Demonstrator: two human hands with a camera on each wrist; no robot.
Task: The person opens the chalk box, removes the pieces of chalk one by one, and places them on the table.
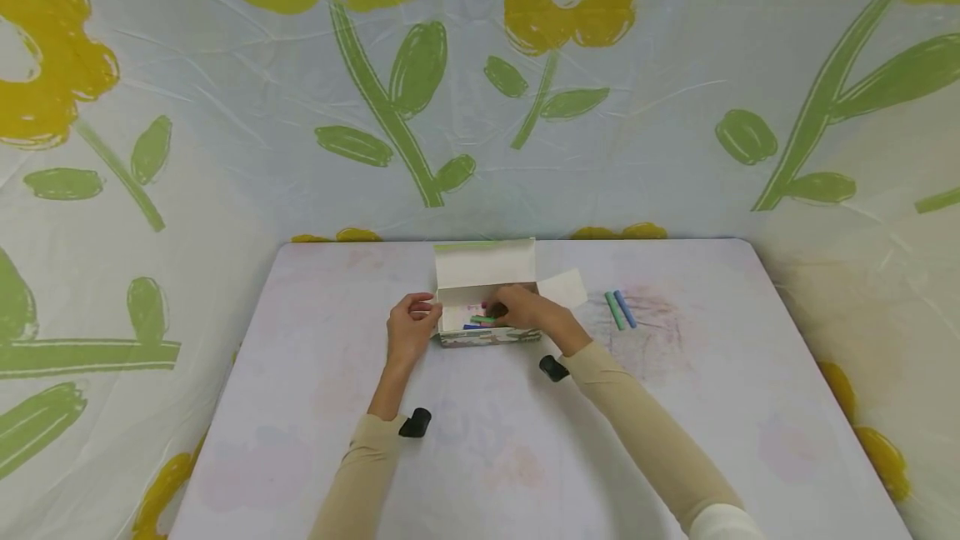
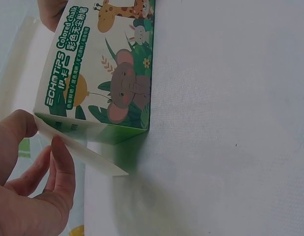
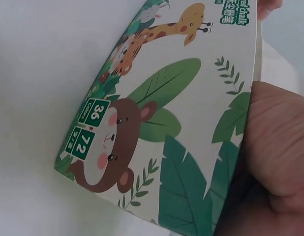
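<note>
Two hands at chalk box, long axis left-right, lid up: left hand pinches side flap; right hand grips chalk inside.

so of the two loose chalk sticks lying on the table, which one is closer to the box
The green chalk stick: it lies on the box side of the pair, with the blue chalk stick right beside it, farther from the box and from the right hand.

I wear long beige sleeves on both arms, snug to the wrist. A small black camera unit is strapped under each forearm, at seven o'clock of my left hand and at five o'clock of my right hand. Near my right elbow a white layer shows beneath the beige.
</note>
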